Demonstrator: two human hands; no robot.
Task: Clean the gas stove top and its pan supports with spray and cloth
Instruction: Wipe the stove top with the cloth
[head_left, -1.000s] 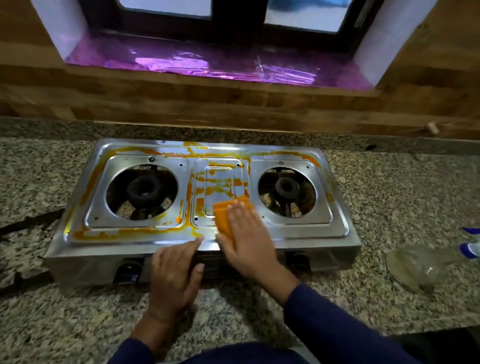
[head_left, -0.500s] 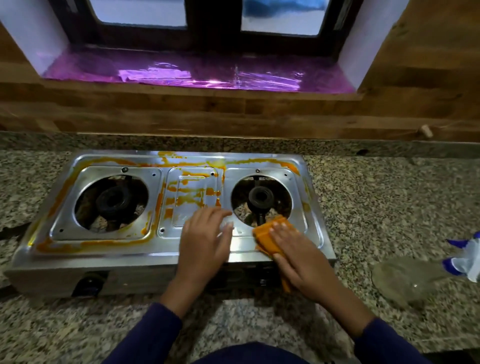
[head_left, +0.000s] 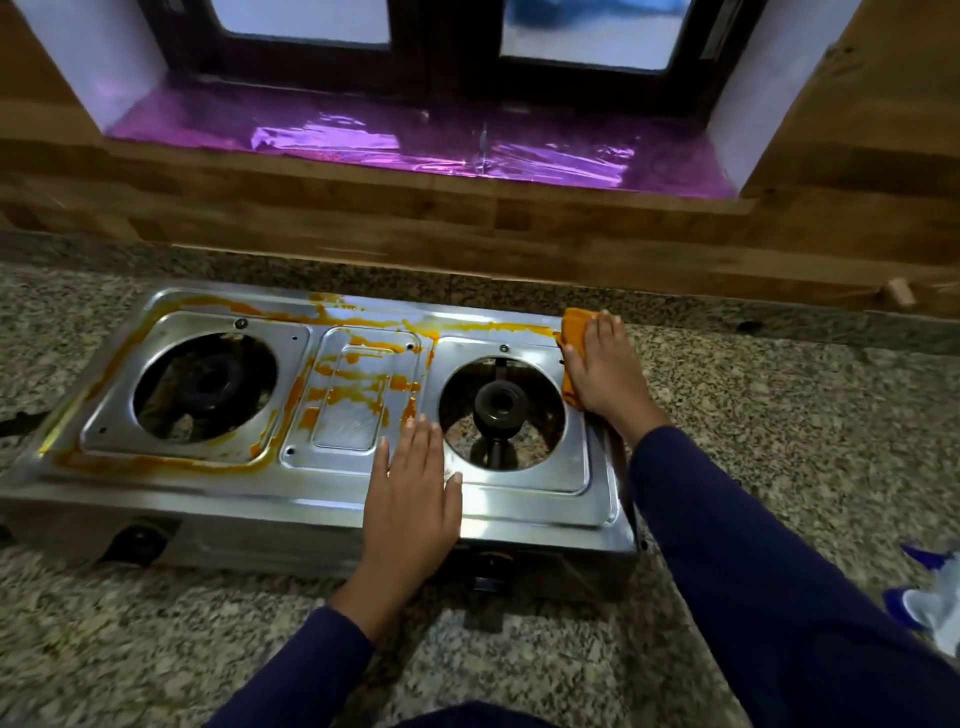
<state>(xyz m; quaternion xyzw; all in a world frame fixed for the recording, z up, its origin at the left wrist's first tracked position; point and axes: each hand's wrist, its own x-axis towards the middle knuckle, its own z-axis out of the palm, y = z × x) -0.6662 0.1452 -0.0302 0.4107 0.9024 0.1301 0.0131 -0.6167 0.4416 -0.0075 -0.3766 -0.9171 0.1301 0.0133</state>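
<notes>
A steel two-burner gas stove (head_left: 519, 509) lies on the granite counter, its pan supports off and both burner wells bare. Orange smears cover the left burner plate, the middle panel and the back rim; the front right part looks shiny. My right hand (head_left: 605, 371) presses an orange cloth (head_left: 573, 332) flat on the stove's far right corner. My left hand (head_left: 413, 491) rests palm down, fingers spread, on the front of the stove between the middle panel and the right burner (head_left: 500, 404).
A spray bottle with a blue and white head (head_left: 932, 603) lies at the right edge of the granite counter (head_left: 805, 441). A wooden wall panel and a window sill lined with purple foil (head_left: 415, 140) stand behind the stove. A black knob (head_left: 136, 538) shows front left.
My right hand has slid the cloth from the front right of the stove up along the right edge to the back corner. My left hand stays pressed on the stove front.
</notes>
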